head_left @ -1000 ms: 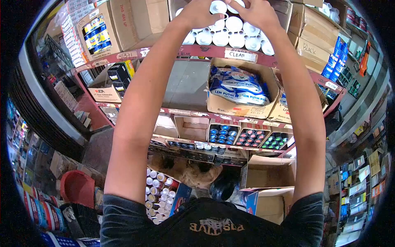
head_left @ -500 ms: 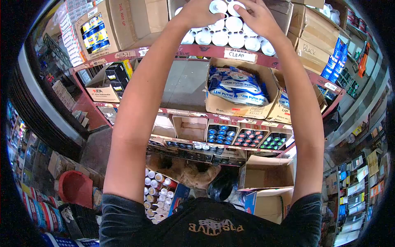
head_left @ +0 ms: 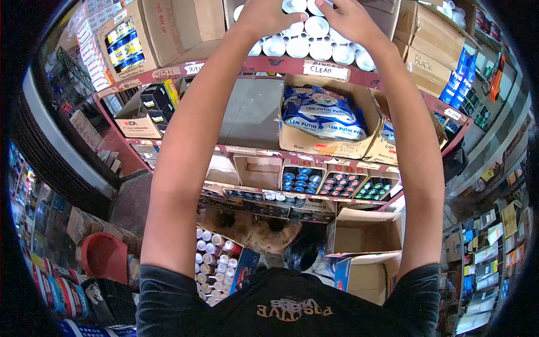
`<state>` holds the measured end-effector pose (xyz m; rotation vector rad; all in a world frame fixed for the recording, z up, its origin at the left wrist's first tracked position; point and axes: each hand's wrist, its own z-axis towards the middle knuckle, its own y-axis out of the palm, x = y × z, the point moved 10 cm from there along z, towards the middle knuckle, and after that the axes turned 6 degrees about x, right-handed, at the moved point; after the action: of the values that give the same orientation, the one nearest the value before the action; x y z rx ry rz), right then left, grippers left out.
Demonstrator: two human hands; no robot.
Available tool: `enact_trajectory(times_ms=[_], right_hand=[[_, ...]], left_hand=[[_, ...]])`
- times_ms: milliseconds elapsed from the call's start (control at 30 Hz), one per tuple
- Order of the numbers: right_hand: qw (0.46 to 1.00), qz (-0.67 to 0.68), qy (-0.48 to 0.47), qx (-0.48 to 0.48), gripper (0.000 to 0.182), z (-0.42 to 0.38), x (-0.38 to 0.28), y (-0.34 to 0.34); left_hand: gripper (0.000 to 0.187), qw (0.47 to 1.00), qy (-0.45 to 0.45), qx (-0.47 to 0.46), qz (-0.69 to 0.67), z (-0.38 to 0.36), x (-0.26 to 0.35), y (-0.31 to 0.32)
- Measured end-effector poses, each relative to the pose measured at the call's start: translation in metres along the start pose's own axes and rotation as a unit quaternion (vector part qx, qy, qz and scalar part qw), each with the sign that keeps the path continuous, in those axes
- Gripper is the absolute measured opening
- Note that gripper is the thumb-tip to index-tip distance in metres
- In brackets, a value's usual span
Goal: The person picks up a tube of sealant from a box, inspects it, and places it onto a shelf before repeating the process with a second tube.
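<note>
Both of my arms reach up to the top shelf, where many white cylindrical containers (head_left: 320,49) are stacked on their sides with round ends facing me. My left hand (head_left: 270,18) lies over the left part of the stack, thumb stretched out to the right; its other fingers run out of the top of the view. My right hand (head_left: 352,22) is at the upper right of the same stack, its thumb and a finger apart against the white ends. Both hands look open, with no held item visible, though the fingertips are partly cut off.
Below, a shelf carries a carton of blue-and-white glue packs (head_left: 325,115). Lower compartments hold spray cans (head_left: 302,181) with blue, red and green tops. A box of white-capped bottles (head_left: 216,261) stands near my body. A red scoop-shaped container (head_left: 105,258) lies left; open cartons (head_left: 365,236) stand right.
The view has shifted slightly, so the shelves sit a little higher in it. My right thumb has moved up and away from the white end it covered. Both hands stay at the stack.
</note>
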<state>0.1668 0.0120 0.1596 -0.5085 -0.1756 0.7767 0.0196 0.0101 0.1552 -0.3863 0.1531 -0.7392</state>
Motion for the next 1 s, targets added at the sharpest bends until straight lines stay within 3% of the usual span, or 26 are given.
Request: enact_trajectory(times_ms=[267,367,433,600,700,867,933,1000], right_hand=[[1.000,0.004,0.019,0.006,0.045,-0.008,-0.001,0.001],[0.994,0.102,-0.001,0.043,0.045,-0.006,-0.007,-0.007],[0.989,0.123,0.078,0.029,0.042,-0.006,0.009,-0.006],[0.997,0.071,0.041,0.012,0.040,-0.003,0.005,-0.006],[0.997,0.069,0.031,0.020,0.038,-0.005,0.002,-0.012],[0.995,0.076,0.028,0.060,0.035,-0.005,0.006,-0.015],[0.968,0.217,0.110,0.058,0.037,-0.010,0.007,-0.017],[0.967,0.231,0.099,0.042,0.040,-0.008,0.012,-0.013]], left_hand=[[0.063,0.999,-0.002,-0.027,-0.023,0.004,0.004,-0.001],[0.060,0.998,-0.005,-0.041,-0.046,0.008,0.001,0.000],[0.058,0.996,-0.024,-0.063,-0.059,0.011,-0.005,0.004],[0.059,0.988,-0.048,-0.091,-0.114,0.012,-0.014,0.010],[0.062,0.993,0.005,-0.075,-0.090,0.013,-0.012,0.008],[0.068,0.995,-0.029,-0.076,-0.061,0.015,-0.011,0.006],[0.069,0.992,-0.058,-0.089,-0.062,0.014,-0.016,0.008],[0.068,0.993,-0.036,-0.084,-0.068,0.014,-0.013,0.008]])
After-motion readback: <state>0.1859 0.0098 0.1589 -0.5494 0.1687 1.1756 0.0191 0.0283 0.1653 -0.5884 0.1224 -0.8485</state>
